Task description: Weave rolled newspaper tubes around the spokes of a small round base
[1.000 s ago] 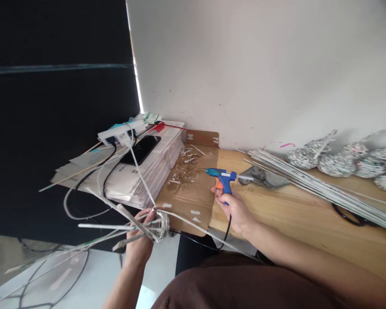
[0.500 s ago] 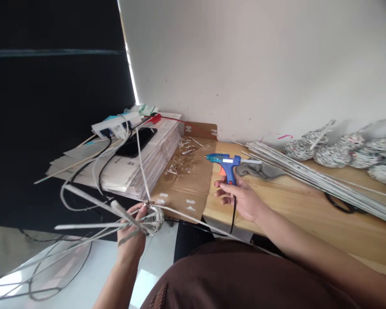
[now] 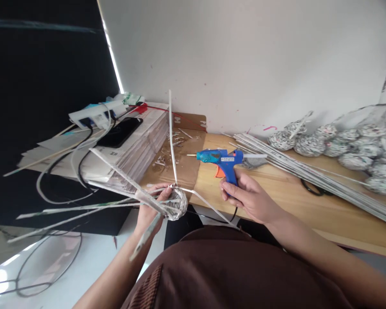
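My left hand (image 3: 152, 208) is closed on a small woven paper piece (image 3: 177, 205), round and hollow, with long rolled-paper strips fanning out to the left, one standing upright and one reaching right. My right hand (image 3: 242, 193) grips the handle of a blue glue gun (image 3: 217, 158). The gun's nozzle points left, above the woven piece and apart from it. Its orange trigger shows in front of my fingers, and a white glue stick (image 3: 254, 156) sticks out at the back.
Left, a paper stack (image 3: 148, 148) holds a phone (image 3: 120, 131) and power strip (image 3: 98, 112). Scraps litter the cardboard (image 3: 186, 171). A grey cloth (image 3: 254, 162), a bundle of paper sticks (image 3: 309, 180) and several woven balls (image 3: 312, 145) lie right. The gun's cord (image 3: 225, 221) hangs below.
My left hand has brought the woven piece right and up, closer to the glue gun. My right fingers, looser before, now wrap the gun's handle. The camera view has shifted right.
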A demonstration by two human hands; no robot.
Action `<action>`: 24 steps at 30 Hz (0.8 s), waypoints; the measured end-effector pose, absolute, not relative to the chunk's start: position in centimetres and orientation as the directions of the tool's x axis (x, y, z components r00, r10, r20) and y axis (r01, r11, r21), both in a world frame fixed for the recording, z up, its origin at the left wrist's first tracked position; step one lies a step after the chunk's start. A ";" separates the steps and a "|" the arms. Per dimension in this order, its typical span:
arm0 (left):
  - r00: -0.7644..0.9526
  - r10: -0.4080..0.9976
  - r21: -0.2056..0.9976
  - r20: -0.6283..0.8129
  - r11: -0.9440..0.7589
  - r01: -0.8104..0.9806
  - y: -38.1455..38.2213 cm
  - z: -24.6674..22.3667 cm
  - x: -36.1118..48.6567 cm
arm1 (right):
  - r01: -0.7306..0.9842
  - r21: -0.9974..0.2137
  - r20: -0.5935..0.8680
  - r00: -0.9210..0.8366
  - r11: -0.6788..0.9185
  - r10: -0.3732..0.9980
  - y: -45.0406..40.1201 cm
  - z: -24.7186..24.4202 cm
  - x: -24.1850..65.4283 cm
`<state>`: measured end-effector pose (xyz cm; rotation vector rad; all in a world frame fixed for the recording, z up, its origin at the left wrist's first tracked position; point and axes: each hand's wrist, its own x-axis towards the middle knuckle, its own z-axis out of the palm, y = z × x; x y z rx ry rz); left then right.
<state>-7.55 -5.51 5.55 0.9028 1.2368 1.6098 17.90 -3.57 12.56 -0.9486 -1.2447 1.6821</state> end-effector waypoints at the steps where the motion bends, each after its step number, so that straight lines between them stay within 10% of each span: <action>1: -0.319 0.947 0.963 0.030 -0.113 -0.243 -5.2 5.5 -7.3 | -0.171 -0.970 -0.096 -0.383 -0.172 0.919 -3.7 12.6 18.2; 16: -0.263 0.964 0.928 0.033 -0.128 -0.351 -3.8 6.8 -5.2 | -0.170 -0.982 -0.044 -0.241 -0.087 0.969 -4.9 12.6 20.2; 24: -0.200 0.979 0.922 0.031 -0.105 -0.372 -3.9 5.6 -5.2 | 0.190 -0.979 -0.012 -0.404 0.071 0.915 -6.4 13.7 20.8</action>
